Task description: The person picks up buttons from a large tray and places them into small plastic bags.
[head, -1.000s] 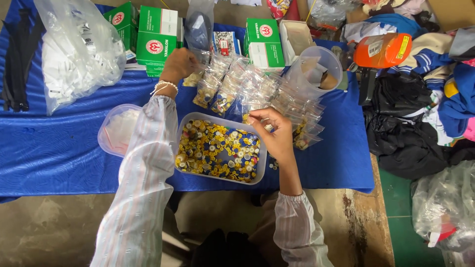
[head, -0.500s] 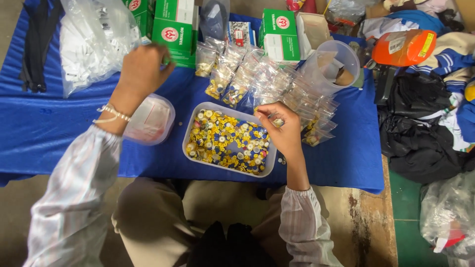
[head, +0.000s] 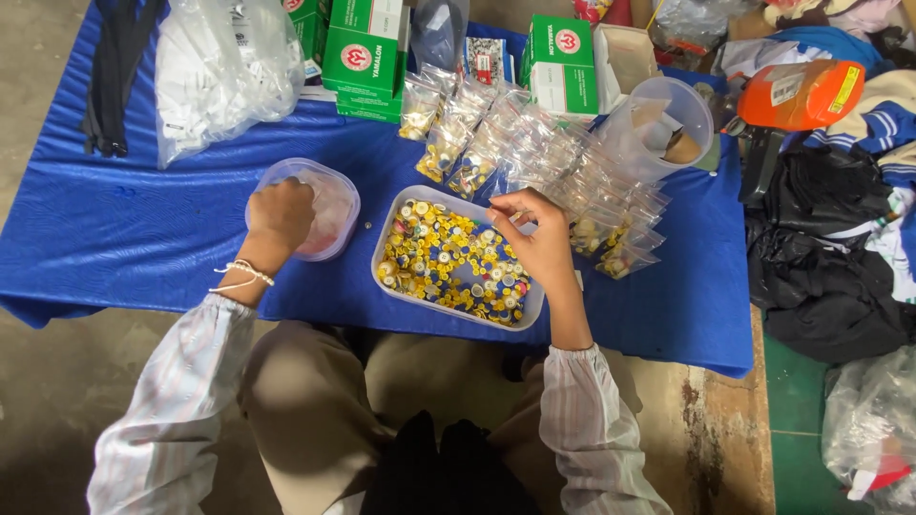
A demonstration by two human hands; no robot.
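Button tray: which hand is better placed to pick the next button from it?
Right. The right hand hovers over the button tray, while the left hand is over the round clear container beside it.

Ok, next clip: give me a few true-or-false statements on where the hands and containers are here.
1. The left hand is over the round clear tub. True.
2. The rectangular tray holds mostly red buttons. False: they are mostly yellow, with some blue and white.
3. The right hand is at the tray's far right edge. True.
4. The small clear bags lie on the bare floor. False: they lie on the blue cloth.
5. The green boxes stand nearer the person than the tray. False: they stand beyond it.
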